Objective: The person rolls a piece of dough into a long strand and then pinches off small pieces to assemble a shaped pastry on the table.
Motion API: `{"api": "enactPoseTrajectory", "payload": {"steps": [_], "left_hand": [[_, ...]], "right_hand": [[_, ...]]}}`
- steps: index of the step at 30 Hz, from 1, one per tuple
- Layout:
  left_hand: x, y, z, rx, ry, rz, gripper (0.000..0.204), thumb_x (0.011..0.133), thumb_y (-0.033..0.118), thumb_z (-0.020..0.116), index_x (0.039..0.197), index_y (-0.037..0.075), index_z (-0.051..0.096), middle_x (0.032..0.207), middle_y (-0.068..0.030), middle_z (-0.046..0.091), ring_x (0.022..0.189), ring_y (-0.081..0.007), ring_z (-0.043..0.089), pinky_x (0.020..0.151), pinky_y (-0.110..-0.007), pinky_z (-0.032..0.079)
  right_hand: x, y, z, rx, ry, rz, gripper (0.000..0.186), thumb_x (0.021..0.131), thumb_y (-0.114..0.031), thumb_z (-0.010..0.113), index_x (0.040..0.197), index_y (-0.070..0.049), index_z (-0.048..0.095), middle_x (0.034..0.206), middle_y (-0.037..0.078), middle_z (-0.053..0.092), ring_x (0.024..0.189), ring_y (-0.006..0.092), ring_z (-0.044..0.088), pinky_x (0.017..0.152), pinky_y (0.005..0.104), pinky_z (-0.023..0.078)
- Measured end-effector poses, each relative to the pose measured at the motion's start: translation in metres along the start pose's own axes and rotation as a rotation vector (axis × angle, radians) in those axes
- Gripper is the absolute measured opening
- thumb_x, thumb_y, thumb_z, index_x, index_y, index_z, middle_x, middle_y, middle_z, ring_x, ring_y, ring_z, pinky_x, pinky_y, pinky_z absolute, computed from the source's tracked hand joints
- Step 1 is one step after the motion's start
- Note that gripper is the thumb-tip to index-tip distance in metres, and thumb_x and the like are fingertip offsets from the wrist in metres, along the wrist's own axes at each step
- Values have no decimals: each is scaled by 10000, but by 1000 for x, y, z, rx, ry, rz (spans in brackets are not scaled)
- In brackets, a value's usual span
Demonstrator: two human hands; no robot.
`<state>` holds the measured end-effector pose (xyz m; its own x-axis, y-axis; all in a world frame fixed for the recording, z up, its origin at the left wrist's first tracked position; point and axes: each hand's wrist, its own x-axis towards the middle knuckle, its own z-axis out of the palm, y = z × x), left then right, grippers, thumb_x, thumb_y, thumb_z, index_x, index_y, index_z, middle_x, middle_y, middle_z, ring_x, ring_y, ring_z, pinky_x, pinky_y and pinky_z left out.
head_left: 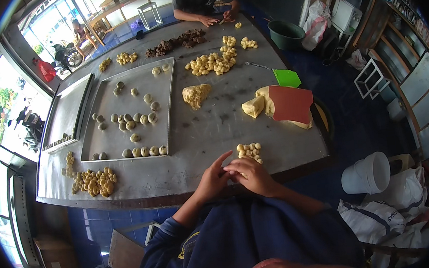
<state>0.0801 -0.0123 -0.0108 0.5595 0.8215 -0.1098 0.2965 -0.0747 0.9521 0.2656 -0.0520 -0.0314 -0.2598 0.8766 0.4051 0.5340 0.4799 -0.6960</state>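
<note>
My left hand (pixel 213 177) and my right hand (pixel 248 174) meet at the near edge of the steel table, fingertips touching. My left index finger points up; my right fingers curl over the left's, hiding whatever is between them. Just beyond lies a small group of pale yellow dough balls (pixel 250 150). Farther right a red scraper or board (pixel 292 101) lies on a mass of pale dough (pixel 253 107). A ragged yellow dough lump (pixel 196 96) sits mid-table, and a pile of flattish tan balls (pixel 95 183) lies near left.
Two metal trays (pixel 169 107) (pixel 69 108) on the left hold greyish balls. A green scraper (pixel 286 78), yellow dough pieces (pixel 211 63) and brown filling (pixel 166 47) lie farther back, where a person (pixel 203 2) works. A white bucket (pixel 363 172) and sacks (pixel 370 220) stand at right.
</note>
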Motion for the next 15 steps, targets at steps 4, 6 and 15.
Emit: {"api": "enactPoseTrajectory", "payload": {"steps": [4,6,15], "left_hand": [[-2,-17,2,-46,62,83,544,972,81,605,1472,50,394,898,-75,732,724,-104,635,720,-271,522],[-5,-33,0,-98,128,101,518,973,57,586,1461,47,409,888,-81,729,721,-105,638,730,-269,525],[-43,-70,-42,156,499,165,426,970,22,561,1389,65,501,856,-72,721,702,-104,650,690,-260,522]], "right_hand": [[3,5,-4,44,101,135,206,851,-48,730,1055,-52,704,974,95,717,867,264,686,773,355,542],[0,19,-12,79,189,202,155,863,-61,727,1015,-33,707,922,103,727,808,257,704,729,347,547],[-13,81,-55,-158,256,233,208,890,27,591,1051,-27,711,1024,163,678,933,318,654,831,397,518]]}}
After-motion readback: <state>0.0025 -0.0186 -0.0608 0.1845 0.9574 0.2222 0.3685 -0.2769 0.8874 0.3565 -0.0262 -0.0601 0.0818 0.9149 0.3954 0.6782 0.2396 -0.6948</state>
